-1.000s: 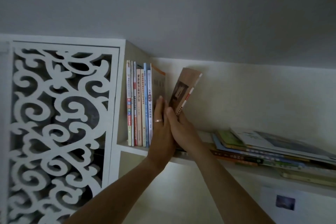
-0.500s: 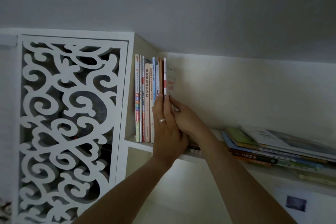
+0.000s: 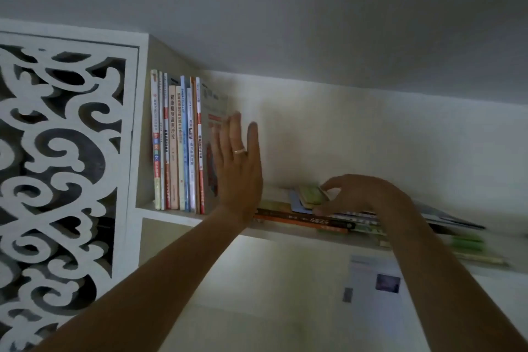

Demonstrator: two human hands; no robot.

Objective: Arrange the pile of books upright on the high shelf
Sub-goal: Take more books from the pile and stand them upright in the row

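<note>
- Since a second ago, the tan book I was tilting in with my right hand (image 3: 363, 194) has gone upright and joined the row of standing books (image 3: 178, 146) at the left end of the shelf (image 3: 168, 213).
- Half a second ago both hands were squeezed together against that row; now they are well apart.
- My left hand (image 3: 238, 168) stays behind, flat and straight-fingered, pressing the outermost cover so the row doesn't topple.
- My right hand has swung over to the flat pile (image 3: 317, 216) on the same shelf, fingers curled at the top green book (image 3: 313, 194); blur means I can't tell whether it's gripped yet.
- I judge one more book is filed, with most of the pile to go.
</note>
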